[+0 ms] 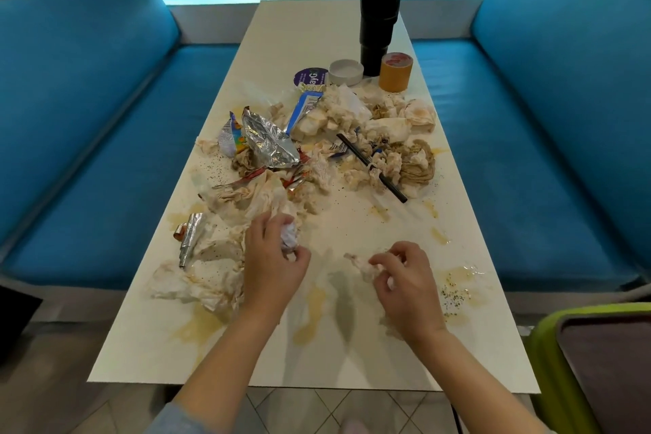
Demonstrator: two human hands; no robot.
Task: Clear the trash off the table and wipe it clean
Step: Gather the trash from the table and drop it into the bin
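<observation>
A white table [352, 356] is littered with stained crumpled napkins [387, 158], foil wrappers [269, 143], a blue packet [304, 109] and a black straw [371, 166]. Yellowish spills and dark specks mark the surface. My left hand [271, 268] grips a crumpled white paper ball [289, 238] at the near edge of the napkin pile. My right hand [405, 282] pinches a small soiled tissue [363, 264] lying on the table to its left. More stained napkins [197, 275] and a rolled foil piece [190, 236] lie left of my left hand.
At the far end stand a black tumbler [378, 21], a roll of brown tape [395, 72], a white ashtray [346, 71] and a purple lid [310, 76]. Blue benches [105, 137] flank the table. A green chair [591, 370] stands at the near right.
</observation>
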